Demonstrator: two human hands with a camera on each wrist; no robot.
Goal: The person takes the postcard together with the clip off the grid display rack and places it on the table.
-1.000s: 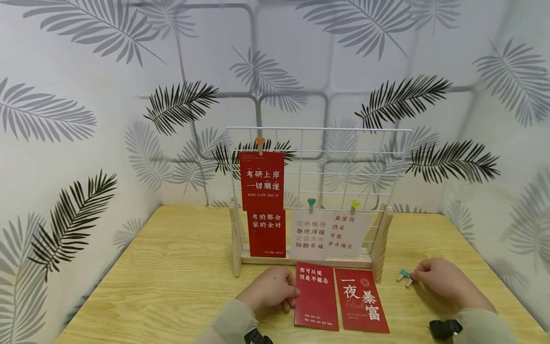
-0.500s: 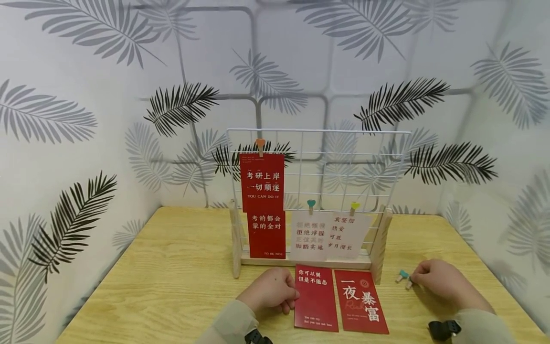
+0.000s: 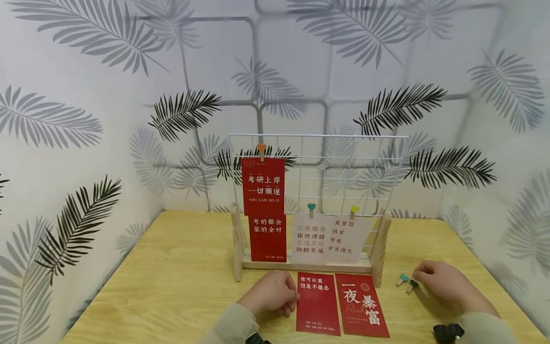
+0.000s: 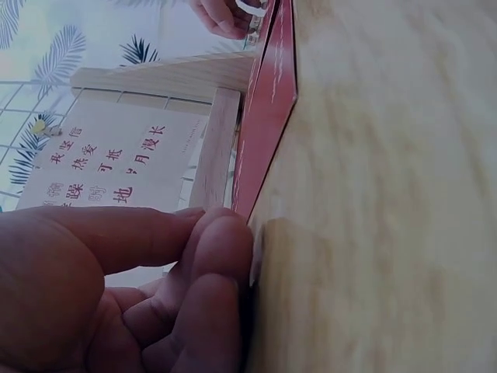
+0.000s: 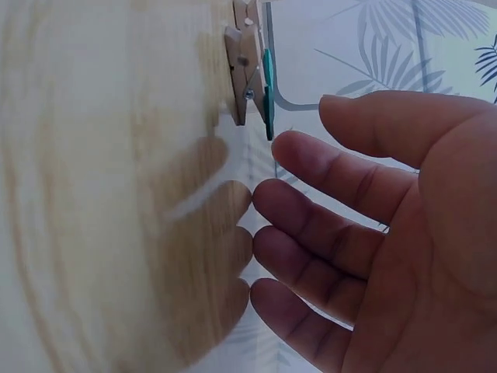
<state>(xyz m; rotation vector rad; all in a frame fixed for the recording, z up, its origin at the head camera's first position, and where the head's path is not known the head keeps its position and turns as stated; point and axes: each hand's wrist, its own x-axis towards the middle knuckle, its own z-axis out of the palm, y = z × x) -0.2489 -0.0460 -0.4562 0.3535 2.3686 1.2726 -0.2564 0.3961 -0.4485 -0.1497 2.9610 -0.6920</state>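
Observation:
My left hand (image 3: 272,292) is at the left edge of a red card (image 3: 318,308) with white lettering, which lies on the table. In the left wrist view its thumb and index finger pinch together at that card's edge. A second red card (image 3: 353,310) lies just right of the first. Farther right, my right hand (image 3: 440,283) hovers low beside a clothespin with a dark green heart (image 3: 413,284). A teal heart clothespin (image 3: 402,279) lies next to that one. In the right wrist view my right fingers are loosely bent and spread, with bare space between them and the wooden clothespin (image 5: 247,74).
A white wire grid rack (image 3: 335,136) on wooden feet stands behind the cards. Two red cards hang on its left, with an orange heart clothespin (image 3: 261,150) above. Two pale cards (image 3: 309,243) hang lower right under teal and yellow clothespins. Patterned walls enclose the wooden table (image 3: 180,282).
My right fingers have drawn back a little to the right from the dark green clothespin, whose heart now shows. The left red card's top has shifted slightly toward me. The view has tilted up slightly.

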